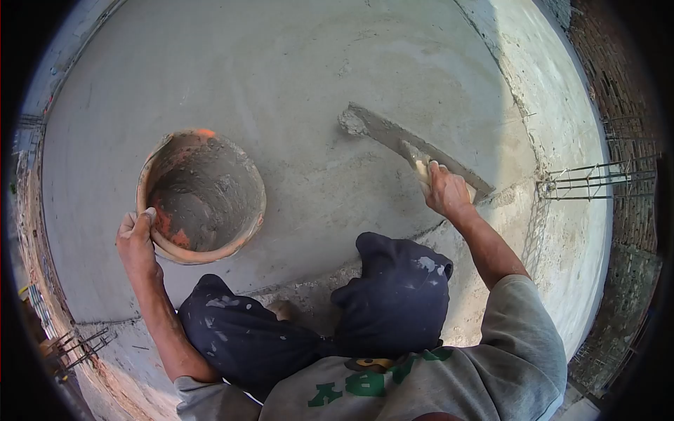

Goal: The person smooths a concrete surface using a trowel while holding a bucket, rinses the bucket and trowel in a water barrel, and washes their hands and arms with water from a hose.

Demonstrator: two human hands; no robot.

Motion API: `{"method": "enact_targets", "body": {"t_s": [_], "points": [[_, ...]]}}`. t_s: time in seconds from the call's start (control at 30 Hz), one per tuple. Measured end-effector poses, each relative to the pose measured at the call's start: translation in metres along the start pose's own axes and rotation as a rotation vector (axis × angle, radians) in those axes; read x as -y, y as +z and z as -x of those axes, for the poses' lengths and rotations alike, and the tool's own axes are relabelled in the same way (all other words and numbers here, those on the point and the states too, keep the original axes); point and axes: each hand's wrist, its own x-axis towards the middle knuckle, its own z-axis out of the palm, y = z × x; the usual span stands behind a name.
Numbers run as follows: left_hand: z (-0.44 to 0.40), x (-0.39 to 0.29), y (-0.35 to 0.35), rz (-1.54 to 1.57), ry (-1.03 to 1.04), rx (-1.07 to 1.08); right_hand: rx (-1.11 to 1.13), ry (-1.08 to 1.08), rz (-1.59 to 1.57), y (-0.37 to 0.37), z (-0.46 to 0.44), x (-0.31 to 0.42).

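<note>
My left hand (138,245) pinches the near left rim of a round orange bucket (203,257), thumb over the edge. Grey mortar (200,203) coats the bucket's inside wall and bottom. Out to the right, my right hand (449,193) is wrapped around the pale handle of a long plastering float (390,132). The float lies slantwise over the grey cement surface (302,77), its far end pointing up and left. A lump of wet mortar (352,123) sits at that far end. The float's underside is hidden.
My bent knees (397,288) are close to the near edge of the smoothed cement. Rebar rods (597,181) stick out at the right, and more rebar (88,349) shows at the lower left. A brick wall (614,77) stands beyond the right edge.
</note>
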Motion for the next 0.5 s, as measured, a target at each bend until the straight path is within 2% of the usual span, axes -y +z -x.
{"method": "enact_targets", "body": {"t_s": [0.07,0.2,0.33,0.5], "points": [[-0.004,0.002,0.001,-0.002,0.019,-0.001,-0.003,0.092,0.077,0.001,-0.005,0.003],[0.006,0.002,0.002,0.003,0.007,-0.015,-0.155,0.151,-0.096,0.007,-0.008,0.003],[0.007,0.0,0.01,0.021,-0.004,0.011,-0.028,0.132,-0.212,0.015,-0.032,0.022],[0.008,-0.008,-0.02,-0.033,0.027,0.018,0.03,0.057,-0.212,0.059,-0.071,0.069]]}}
